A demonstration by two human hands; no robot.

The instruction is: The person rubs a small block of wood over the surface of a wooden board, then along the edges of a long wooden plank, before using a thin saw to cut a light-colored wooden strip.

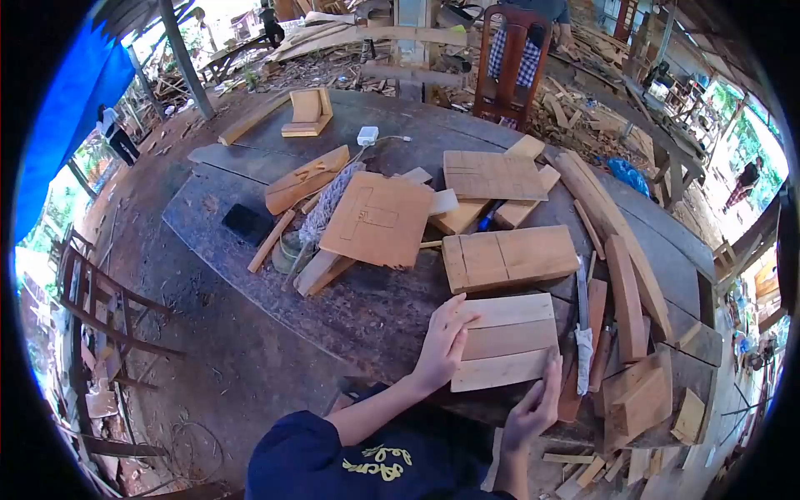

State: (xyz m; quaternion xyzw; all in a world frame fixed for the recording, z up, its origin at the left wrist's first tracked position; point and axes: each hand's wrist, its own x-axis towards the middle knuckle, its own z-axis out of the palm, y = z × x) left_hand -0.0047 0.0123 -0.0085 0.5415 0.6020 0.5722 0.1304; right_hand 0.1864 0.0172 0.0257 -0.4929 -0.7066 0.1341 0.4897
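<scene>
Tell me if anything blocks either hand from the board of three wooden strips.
Nothing visible does. The left hand has its fingers at the left edge of the board, and the right hand is at its near right corner. The thick block lies beyond the far edge, not in between.

The striped panel (508, 340) by the table's (333, 337) near edge is pale, matt, smooth-looking wood. The tabletop is dark, worn wood, scuffed rough; the phone (247, 223) toward its left edge looks glossy black.
</scene>
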